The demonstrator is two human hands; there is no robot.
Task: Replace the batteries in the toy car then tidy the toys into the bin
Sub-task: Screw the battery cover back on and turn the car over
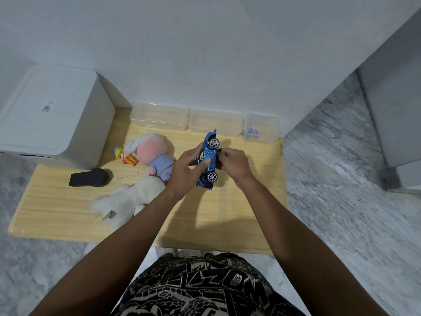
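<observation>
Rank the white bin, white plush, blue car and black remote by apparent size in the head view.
1. White bin, largest by far.
2. White plush.
3. Blue car, held up nearer the camera by the left hand and right hand, so unsure against:
4. Black remote.

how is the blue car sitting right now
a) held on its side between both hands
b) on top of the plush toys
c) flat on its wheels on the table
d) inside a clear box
a: the car is tipped on its side, two wheels facing the camera, with the left hand and right hand gripping it.
</observation>
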